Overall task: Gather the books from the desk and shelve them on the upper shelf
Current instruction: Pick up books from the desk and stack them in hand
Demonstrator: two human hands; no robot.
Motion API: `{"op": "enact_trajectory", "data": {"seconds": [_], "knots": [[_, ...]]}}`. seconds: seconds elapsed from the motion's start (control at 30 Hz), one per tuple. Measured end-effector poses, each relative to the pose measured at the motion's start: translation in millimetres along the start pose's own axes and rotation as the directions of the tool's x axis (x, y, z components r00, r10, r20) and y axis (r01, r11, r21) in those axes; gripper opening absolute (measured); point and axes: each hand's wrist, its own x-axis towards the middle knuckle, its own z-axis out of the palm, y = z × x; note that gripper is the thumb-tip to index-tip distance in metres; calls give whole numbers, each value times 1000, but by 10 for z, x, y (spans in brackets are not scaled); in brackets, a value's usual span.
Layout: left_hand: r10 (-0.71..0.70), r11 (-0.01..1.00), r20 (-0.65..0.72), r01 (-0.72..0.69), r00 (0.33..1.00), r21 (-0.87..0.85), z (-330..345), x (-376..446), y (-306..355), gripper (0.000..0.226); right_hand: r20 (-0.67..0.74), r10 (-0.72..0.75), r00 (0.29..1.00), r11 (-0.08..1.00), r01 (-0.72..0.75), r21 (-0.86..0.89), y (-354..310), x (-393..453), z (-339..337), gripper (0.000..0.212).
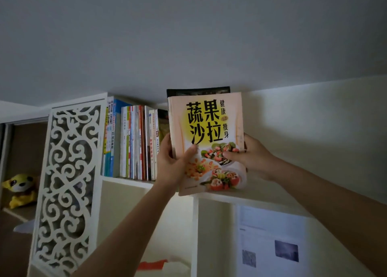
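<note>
A plain pale wall and a smooth grey ceiling fill most of the view, with a white upper shelf (pixel 129 182) running across the wall close under the ceiling. Its left end is closed by a white panel (pixel 69 184) cut through in a curling scroll pattern.

Two hands hold up a stack of books at the shelf. The front one is a glossy softcover cookbook (pixel 207 142), pinkish with a yellow disc, bold black characters and photographs of salads; its lower edge sits at the front lip of the shelf board. Behind it the top of one dark-covered book (pixel 199 91) shows, slightly taller. The left hand (pixel 171 161) grips the left edge, thumb laid across the cover and fingers curled behind. The right hand (pixel 251 153) clamps the right edge, thumb on the cover.

Just to the left, a row of upright books (pixel 134 142) stands on the shelf, more than a dozen thin spines in white, blue, red and green; the exact count is unclear.

One yellow plush toy (pixel 19 189) sits in a brown recess at far left. One printed sheet (pixel 272 243) with two small dark pictures hangs on the wall beneath the shelf.
</note>
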Motion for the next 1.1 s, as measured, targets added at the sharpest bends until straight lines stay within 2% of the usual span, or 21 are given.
{"op": "enact_trajectory", "data": {"seconds": [0.1,0.17,0.23,0.33,0.4,0.43,0.6,0.73,0.83,0.9,0.97,1.0,1.03,1.1], "knots": [[-16,1000,-4,16,1000,3,-24,212,-121,58,43,21,999,1000,-22,15,106,296,32,61],[-47,998,-6,47,999,32,-29,311,-218,70,81,59,995,997,-63,47,187,411,56,59],[-83,992,4,82,997,99,-69,371,-299,79,167,102,981,990,-116,79,303,444,63,60],[-171,982,171,155,970,106,-232,390,-339,78,324,145,935,988,-153,-1,483,447,10,74],[-204,979,293,200,934,45,-356,349,-305,69,354,165,920,986,-158,-47,557,501,-25,77],[-196,981,308,186,931,61,-409,336,-286,65,364,165,916,986,-157,-54,570,546,-29,76],[-74,920,137,15,988,391,-469,380,-252,55,470,178,865,982,-189,-26,570,808,35,78],[92,798,47,-102,995,593,-442,421,-417,48,512,171,842,980,-200,2,639,1039,163,83],[162,723,-22,-104,987,683,-425,461,-518,62,439,148,886,986,-168,8,688,1068,288,73],[175,679,-56,-79,983,730,-405,468,-529,70,296,144,944,987,-116,-110,696,1069,375,72],[203,630,-57,-86,978,772,-393,473,-538,75,146,139,980,928,-77,-364,679,1047,473,97],[193,622,-64,-71,979,780,-403,476,-540,76,128,114,985,890,-44,-454,665,1031,532,110],[161,630,-77,-43,984,776,-430,488,-553,76,178,90,980,872,9,-490,662,1019,612,118],[123,650,-67,-30,990,760,-525,484,-574,71,379,74,922,909,94,-406,635,979,792,127]]}}
